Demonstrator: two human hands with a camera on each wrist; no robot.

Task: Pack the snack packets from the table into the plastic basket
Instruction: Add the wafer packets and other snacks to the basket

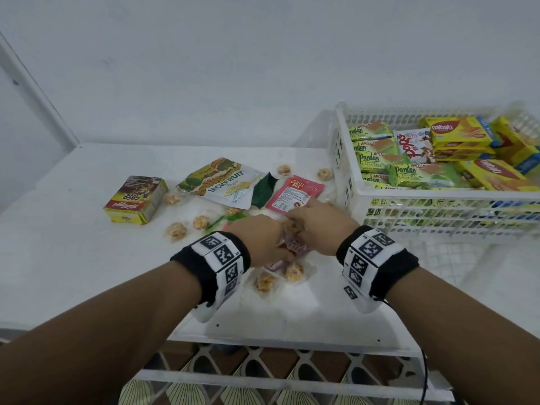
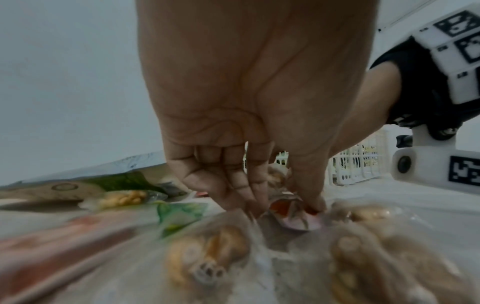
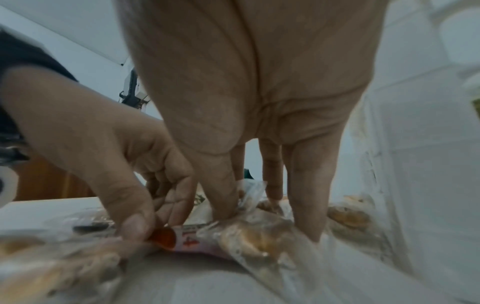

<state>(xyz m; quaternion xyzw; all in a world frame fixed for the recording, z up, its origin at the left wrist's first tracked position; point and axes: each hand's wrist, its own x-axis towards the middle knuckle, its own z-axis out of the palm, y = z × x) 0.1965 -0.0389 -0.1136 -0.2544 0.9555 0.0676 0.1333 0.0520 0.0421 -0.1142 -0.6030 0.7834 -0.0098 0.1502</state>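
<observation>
From the head view, I see my left hand [image 1: 257, 238] and right hand [image 1: 317, 225] meet over a small pink packet [image 1: 295, 246]; the white basket [image 1: 438, 197] sits right of my fingers.

Left wrist: thumb and fingers [image 2: 310, 197] pinch its red end.

Right wrist: my thumb [image 3: 222, 197] and fingers pinch a clear cookie packet [image 3: 249, 236].

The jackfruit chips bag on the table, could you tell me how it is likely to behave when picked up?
The jackfruit bag lies flat and creased on the table, so it will probably flop and bend rather than hold its shape. It looks thin for its area, so likely light. Its glossy film may slip, so a grip at the edge seems safer.
</observation>
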